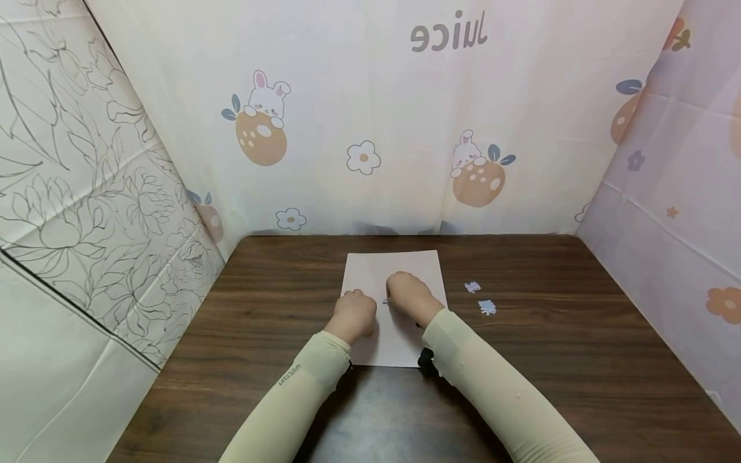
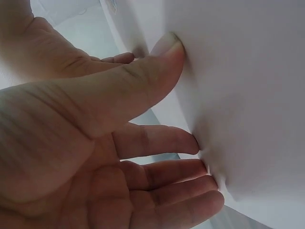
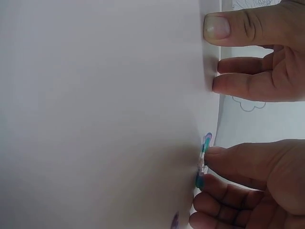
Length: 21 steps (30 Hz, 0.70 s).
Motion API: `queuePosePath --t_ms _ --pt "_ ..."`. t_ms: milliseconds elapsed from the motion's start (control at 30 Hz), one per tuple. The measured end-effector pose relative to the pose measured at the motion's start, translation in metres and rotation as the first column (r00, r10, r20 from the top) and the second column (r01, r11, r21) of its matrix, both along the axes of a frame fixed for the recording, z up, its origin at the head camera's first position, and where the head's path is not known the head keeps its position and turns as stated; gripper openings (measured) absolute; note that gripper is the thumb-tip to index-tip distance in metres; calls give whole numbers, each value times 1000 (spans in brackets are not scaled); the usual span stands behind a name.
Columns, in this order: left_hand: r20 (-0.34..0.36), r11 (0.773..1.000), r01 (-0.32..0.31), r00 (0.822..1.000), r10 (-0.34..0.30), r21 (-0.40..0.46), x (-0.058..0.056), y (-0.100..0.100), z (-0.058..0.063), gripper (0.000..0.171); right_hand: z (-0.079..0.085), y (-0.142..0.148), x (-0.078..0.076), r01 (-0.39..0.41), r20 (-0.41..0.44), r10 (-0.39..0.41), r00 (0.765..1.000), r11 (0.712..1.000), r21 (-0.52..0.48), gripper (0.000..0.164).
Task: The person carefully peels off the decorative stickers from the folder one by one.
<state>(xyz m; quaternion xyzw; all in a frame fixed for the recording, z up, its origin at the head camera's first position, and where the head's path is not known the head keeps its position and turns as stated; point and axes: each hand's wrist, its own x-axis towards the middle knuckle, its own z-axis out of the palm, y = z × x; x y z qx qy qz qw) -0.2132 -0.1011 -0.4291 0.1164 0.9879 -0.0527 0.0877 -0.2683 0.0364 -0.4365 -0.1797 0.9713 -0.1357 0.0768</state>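
Two pale sleeves reach in from the bottom, the left sleeve (image 1: 301, 392) with small lettering on it, the right sleeve (image 1: 492, 386) with some black gear (image 1: 427, 360) showing under the cuff. Beneath them spreads the table (image 1: 278, 283), brown wood grain with a dull shine close in.

And here is the paper (image 1: 370, 263), white, lying on the wood. The left hand (image 1: 354, 315) is down on it toward the left edge: thumb spread wide from the fingers, fingers close together and nearly straight, tips pressing the sheet.

A touch farther up, it's the right hand (image 1: 407, 296), over the sheet, and this one is narrow: thumb and forefinger pinch a little piece (image 3: 207, 143), teal and purple, right by the paper's surface. From above, just a sliver peeps out beside the fingers, between the two hands; whether it lies fully flat, I cannot tell. The other fingers curl in near the sheet. Low in the right wrist view sits a purple patch (image 3: 175, 221), cut off by the frame, too little to identify.

Over to the right on the wood, a nearer scrap (image 1: 487, 307) and a farther scrap (image 1: 472, 287), both bluish, just apart from each other.

Beyond it all hangs the back curtain (image 1: 405, 96): rabbits hugging orange fruit, white flowers, and "Juice" reading backwards.
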Motion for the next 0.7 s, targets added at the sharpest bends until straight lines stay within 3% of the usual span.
queuePosePath --t_ms 700 --pt "8 1000 -12 1000 12 -2 -1 1 0 42 -1 9 -2 -39 11 39 999 999 -24 24"
